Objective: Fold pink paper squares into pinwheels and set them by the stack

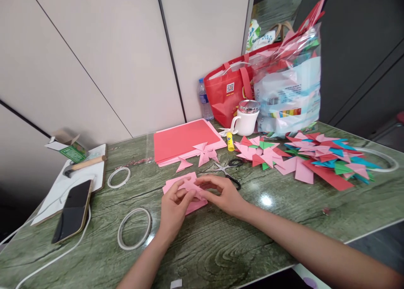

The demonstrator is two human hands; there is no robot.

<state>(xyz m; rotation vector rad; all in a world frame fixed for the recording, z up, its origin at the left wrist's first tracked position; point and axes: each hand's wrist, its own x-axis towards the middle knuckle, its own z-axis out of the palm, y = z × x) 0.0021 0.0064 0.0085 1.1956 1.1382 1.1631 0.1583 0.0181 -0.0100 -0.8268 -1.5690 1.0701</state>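
Between my two hands is a small folded piece of pink paper (191, 184), pinched at its edges. My left hand (175, 205) grips its left side, thumb and fingers closed. From the right, my right hand (224, 193) pinches the same piece between thumb and fingertips. Beneath them lie pink paper sheets (198, 208), partly covered by the hands. Just beyond sit folded pink paper pieces (205, 154) and a single pink paper triangle (183, 164). Scissors with black handles (224, 168) rest beside my right hand.
Red and pink paper sheets (186, 138) are stacked at the back. A glue stick (230, 141), white mug (246, 120) and red bag (221, 99) stand behind. Colourful folded papers (328, 152) pile up at right. Tape rolls (119, 232), a phone (72, 211) and a hammer (85, 165) lie left.
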